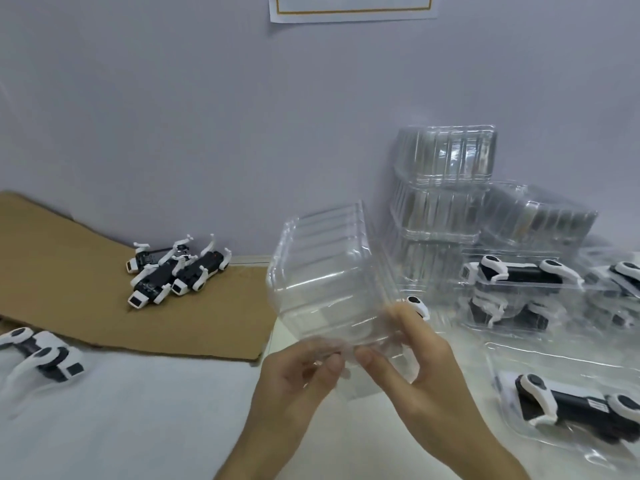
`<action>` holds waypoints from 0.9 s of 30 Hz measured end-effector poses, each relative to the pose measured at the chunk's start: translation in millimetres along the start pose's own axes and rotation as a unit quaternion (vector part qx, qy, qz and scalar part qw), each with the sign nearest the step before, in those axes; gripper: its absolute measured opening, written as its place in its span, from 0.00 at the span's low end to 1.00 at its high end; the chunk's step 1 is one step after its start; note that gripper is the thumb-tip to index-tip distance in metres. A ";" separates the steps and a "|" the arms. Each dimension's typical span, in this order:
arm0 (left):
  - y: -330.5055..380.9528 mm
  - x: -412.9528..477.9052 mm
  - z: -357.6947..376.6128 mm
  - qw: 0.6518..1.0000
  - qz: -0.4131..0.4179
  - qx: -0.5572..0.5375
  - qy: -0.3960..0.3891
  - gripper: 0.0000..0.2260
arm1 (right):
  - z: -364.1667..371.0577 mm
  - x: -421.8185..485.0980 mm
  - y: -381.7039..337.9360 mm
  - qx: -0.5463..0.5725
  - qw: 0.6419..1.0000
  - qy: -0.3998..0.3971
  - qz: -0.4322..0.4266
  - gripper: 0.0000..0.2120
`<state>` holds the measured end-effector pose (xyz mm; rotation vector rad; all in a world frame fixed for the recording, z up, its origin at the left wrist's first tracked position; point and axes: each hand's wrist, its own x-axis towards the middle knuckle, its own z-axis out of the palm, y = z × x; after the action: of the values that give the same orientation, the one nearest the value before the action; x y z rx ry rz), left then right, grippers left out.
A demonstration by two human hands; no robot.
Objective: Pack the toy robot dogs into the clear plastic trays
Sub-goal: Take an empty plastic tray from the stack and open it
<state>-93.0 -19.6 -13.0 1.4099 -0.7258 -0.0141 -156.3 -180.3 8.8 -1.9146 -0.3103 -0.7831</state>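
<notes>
Currently we are pinching the near rim of the ribbed clear plastic tray [322,271] with the fingers [329,367] of our left hand [298,375] and right hand [415,362], holding it tilted above the white surface [138,410]. The black-and-white toy robot dogs [173,271] are lying on brown cardboard [69,271], well apart. We are risking the thin, slippery plastic creasing or springing loose under an uneven squeeze.

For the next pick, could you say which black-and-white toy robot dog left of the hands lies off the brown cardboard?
The black-and-white toy robot dog at the frame's left edge; the others lie piled on brown cardboard.
</notes>
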 end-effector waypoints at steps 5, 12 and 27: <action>10.9 0.1 1.8 0.998 -0.008 -0.042 -0.046 0.14 | -6.1 -1.0 -1.3 0.062 0.998 0.002 0.022 0.07; 11.3 2.7 -3.0 0.993 -0.053 -0.086 -0.055 0.18 | -6.0 0.7 -1.8 0.084 0.995 -0.001 0.045 0.09; -1.2 6.8 -16.1 0.994 -0.001 -0.099 0.042 0.11 | -12.4 1.0 -8.1 0.106 0.991 0.048 0.069 0.09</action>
<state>-79.7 -8.5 -10.8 1.2140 -0.6365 -0.0278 -164.6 -187.5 18.8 -1.6747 -0.1911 -0.7172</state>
